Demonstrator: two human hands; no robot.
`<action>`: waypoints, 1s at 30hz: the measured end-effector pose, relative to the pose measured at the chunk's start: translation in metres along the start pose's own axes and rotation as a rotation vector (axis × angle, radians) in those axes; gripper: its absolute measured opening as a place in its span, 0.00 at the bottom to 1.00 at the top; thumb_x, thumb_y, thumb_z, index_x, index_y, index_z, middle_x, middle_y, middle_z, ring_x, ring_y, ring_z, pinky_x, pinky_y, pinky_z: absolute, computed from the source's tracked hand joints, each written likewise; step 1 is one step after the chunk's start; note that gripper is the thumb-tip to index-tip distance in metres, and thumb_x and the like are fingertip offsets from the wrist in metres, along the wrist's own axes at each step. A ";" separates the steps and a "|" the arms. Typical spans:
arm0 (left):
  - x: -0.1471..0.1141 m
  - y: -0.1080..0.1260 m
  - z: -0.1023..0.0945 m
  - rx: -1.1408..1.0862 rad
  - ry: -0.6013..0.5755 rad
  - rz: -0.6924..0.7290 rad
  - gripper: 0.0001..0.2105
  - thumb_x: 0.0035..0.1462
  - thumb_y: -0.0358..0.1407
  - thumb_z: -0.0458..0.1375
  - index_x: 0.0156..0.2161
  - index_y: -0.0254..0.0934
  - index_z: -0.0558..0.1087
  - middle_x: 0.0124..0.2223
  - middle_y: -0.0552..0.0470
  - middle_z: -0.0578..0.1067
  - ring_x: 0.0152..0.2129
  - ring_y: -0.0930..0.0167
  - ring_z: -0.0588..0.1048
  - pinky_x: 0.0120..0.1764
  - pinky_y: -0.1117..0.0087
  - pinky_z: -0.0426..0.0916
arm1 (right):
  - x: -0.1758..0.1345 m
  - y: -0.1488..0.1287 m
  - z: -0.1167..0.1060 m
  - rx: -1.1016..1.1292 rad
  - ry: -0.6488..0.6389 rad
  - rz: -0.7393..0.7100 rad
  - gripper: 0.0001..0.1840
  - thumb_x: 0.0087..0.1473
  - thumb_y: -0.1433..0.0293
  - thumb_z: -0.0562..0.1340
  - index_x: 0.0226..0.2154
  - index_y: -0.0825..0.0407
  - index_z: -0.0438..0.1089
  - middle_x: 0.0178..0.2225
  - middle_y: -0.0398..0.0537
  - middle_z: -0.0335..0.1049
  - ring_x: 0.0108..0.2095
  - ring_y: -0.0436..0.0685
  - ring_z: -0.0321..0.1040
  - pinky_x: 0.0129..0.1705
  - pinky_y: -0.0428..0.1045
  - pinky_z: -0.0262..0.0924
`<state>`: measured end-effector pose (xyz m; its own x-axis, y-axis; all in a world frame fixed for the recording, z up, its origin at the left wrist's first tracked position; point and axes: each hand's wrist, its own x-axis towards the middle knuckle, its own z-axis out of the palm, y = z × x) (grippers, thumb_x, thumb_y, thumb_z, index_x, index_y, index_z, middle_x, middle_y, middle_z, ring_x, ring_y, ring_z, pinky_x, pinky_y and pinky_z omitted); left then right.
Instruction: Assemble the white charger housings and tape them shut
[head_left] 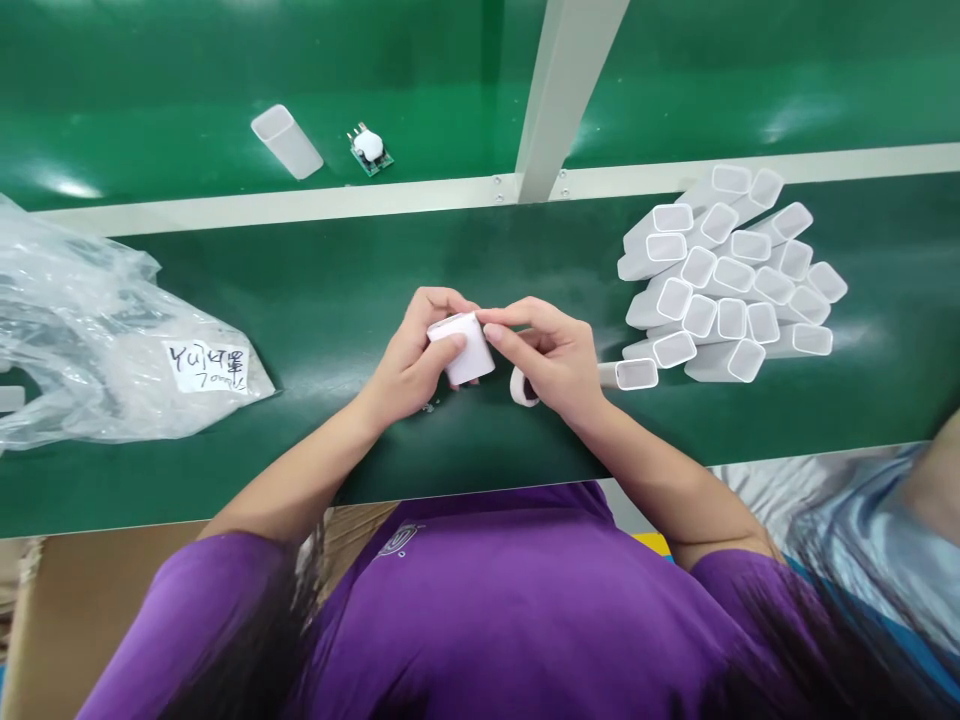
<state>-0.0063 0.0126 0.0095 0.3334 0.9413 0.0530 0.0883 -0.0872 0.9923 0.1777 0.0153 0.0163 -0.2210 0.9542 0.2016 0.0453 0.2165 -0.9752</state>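
My left hand [416, 365] is closed around a white rectangular plastic sleeve [471, 352], thumb on its near face. At the top right corner of that sleeve, the thumb and forefinger of my right hand [551, 355] pinch together; whatever sits between those fingertips is too small to tell. Below the right palm shows a small white ring [523, 388] with a dark centre, like a roll of tape, partly hidden by the hand. A single translucent sleeve [636, 375] lies just right of my right wrist.
Many translucent sleeves [731, 275] are piled at the right. A clear plastic bag [112, 350] with a handwritten label lies at the left. On the back ledge are another sleeve [289, 142] and a small circuit board [370, 150] with a white dome. A metal post [562, 100] rises behind.
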 end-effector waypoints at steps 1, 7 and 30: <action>0.001 0.001 0.001 -0.053 -0.012 -0.045 0.14 0.64 0.48 0.54 0.47 0.42 0.62 0.38 0.51 0.76 0.23 0.71 0.77 0.19 0.72 0.71 | 0.000 0.001 0.000 0.033 -0.011 0.065 0.11 0.61 0.62 0.65 0.41 0.51 0.77 0.28 0.41 0.72 0.17 0.42 0.53 0.16 0.42 0.48; 0.000 -0.002 0.004 -0.111 0.049 -0.125 0.11 0.63 0.45 0.53 0.45 0.40 0.66 0.36 0.51 0.76 0.20 0.72 0.75 0.17 0.71 0.72 | 0.000 0.003 0.003 0.168 -0.080 0.204 0.16 0.59 0.57 0.66 0.43 0.51 0.76 0.32 0.43 0.75 0.17 0.42 0.56 0.15 0.42 0.46; -0.001 -0.009 0.005 0.376 0.156 0.283 0.11 0.68 0.46 0.49 0.42 0.41 0.67 0.39 0.48 0.76 0.34 0.69 0.75 0.37 0.65 0.72 | -0.005 -0.004 0.012 0.156 -0.048 0.196 0.19 0.56 0.51 0.67 0.35 0.51 0.74 0.16 0.34 0.57 0.14 0.43 0.44 0.16 0.45 0.37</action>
<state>-0.0029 0.0109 -0.0003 0.2513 0.8989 0.3589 0.3566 -0.4307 0.8290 0.1667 0.0073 0.0179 -0.2687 0.9632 0.0063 -0.0586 -0.0098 -0.9982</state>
